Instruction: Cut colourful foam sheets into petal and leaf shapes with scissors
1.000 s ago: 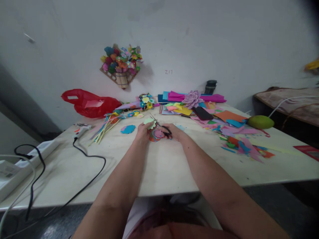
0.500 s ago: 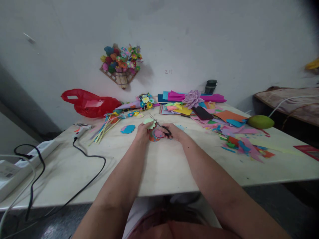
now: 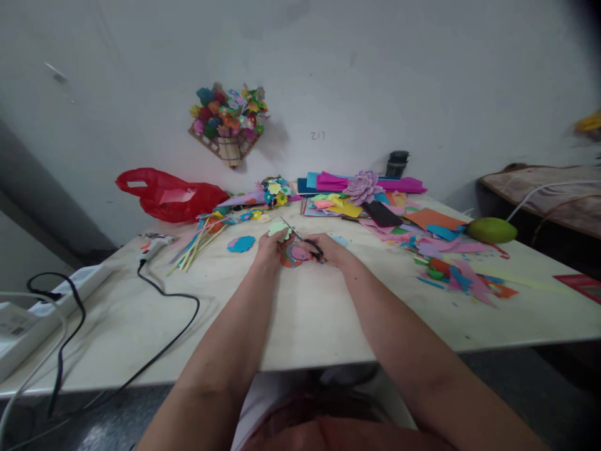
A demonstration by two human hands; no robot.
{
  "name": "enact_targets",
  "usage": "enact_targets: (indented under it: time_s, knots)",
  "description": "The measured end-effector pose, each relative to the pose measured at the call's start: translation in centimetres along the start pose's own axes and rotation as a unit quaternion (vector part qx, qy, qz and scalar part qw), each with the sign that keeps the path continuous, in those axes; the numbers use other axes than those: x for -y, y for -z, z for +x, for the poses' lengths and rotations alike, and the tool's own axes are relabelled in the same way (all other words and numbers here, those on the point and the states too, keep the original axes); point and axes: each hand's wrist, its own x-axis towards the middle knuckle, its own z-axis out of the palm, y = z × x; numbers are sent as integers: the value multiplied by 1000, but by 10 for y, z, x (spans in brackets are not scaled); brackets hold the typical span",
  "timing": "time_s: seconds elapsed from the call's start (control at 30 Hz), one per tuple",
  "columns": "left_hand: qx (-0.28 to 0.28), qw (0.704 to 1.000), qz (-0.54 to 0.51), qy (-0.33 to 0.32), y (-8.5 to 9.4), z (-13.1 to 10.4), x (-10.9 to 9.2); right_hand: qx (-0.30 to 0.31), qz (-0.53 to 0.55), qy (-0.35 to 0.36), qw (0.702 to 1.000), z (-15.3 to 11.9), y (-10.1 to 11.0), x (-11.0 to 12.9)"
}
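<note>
Between its fingers my left hand holds a pale green scalloped paper piece. My right hand is closed on the black handles of a pair of scissors, whose blades point up and left, at the right edge of the green piece. Below both hands, flat on the table, lie round orange and pink pieces, partly hidden by the hands. A blue scalloped piece is left of my left hand.
Paper scraps, a dark phone and a green fruit lie to the right on the white table. At the left are a red bag, thin yellow sticks and a power strip with a black cable.
The green piece in my left hand has turned and shifted slightly to the left. The scissors have changed angle a little, with their tips slightly further left.
</note>
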Motion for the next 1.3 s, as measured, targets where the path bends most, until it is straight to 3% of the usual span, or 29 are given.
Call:
enact_targets:
  time_s: [0.27, 0.9, 1.17, 1.3]
  knots:
    - [-25, 998, 54, -11, 2, 1, -1, 3, 17, 17, 1000, -1, 4, -3]
    - [52, 988, 132, -55, 5, 1, 1, 13, 18, 47, 999, 2, 7, -8]
    - [0, 992, 119, -36, 2, -3, -1, 28, 17, 50, 998, 0, 8, -6]
    - [18, 996, 88, -27, 1, -4, -1, 29, 17, 47, 998, 0, 9, -6]
